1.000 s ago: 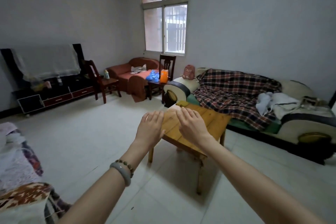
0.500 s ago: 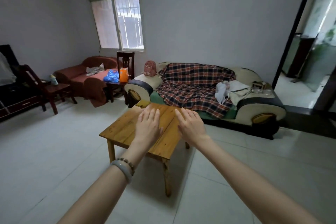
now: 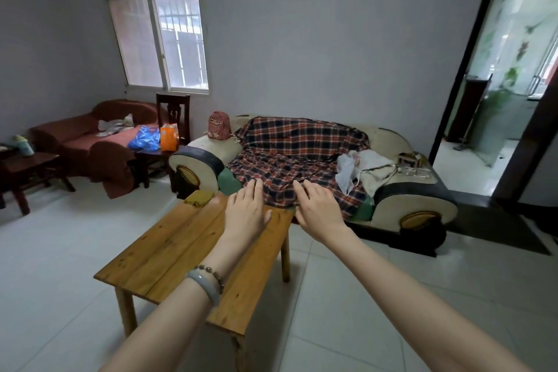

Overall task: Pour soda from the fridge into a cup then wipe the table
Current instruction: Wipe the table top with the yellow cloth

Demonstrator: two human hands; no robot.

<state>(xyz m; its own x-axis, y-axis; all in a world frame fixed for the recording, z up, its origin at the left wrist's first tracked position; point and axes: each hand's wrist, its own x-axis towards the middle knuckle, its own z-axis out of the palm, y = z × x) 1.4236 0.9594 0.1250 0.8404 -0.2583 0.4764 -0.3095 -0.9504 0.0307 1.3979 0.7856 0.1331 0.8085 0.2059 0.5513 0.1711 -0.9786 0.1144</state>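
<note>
Table (image 3: pixel 181 251) at lower centre, folded cloth (image 3: pixel 199 198) on its far corner, sofa (image 3: pixel 317 172) behind, doorway (image 3: pixel 498 84) at right, window (image 3: pixel 157 33) upper left.

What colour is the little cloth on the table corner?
The folded cloth on the wooden table is mustard yellow, seen in the head view.

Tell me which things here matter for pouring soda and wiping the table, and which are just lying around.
For the job:
wooden table
yellow cloth on its far corner
left hand, empty
right hand, empty
No fridge, soda or cup in view.

Lying about:
plaid blanket
red backpack
blue bag
orange bag
</note>
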